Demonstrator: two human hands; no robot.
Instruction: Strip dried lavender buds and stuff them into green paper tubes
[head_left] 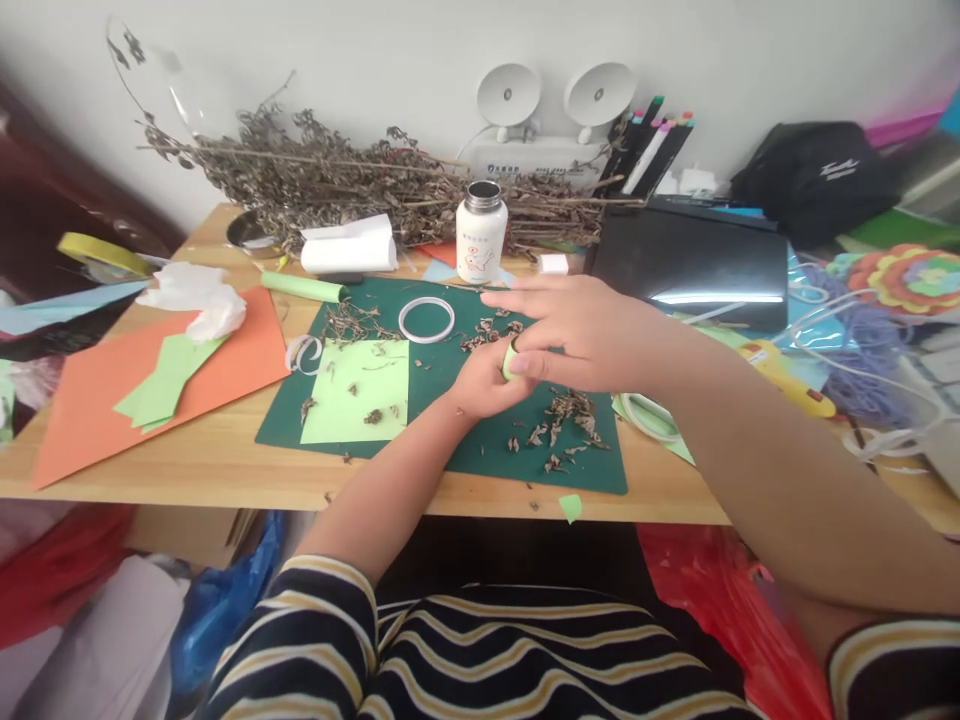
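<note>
Above the dark green cutting mat, my left hand is closed around a small light-green paper tube, whose end shows at the thumb side. My right hand reaches over it with the fingers stretched out, its thumb beside the tube; whether it touches the tube is unclear. Crumbled dried leaves lie on the mat near both hands. A square of light-green paper with leaf bits on it rests to the left. Behind my left hand is a roll of clear tape.
A white open bottle stands behind the mat, before a heap of dried plant stems. A closed black laptop is at right. Orange paper, a rolled green paper and crumpled white tissue lie left.
</note>
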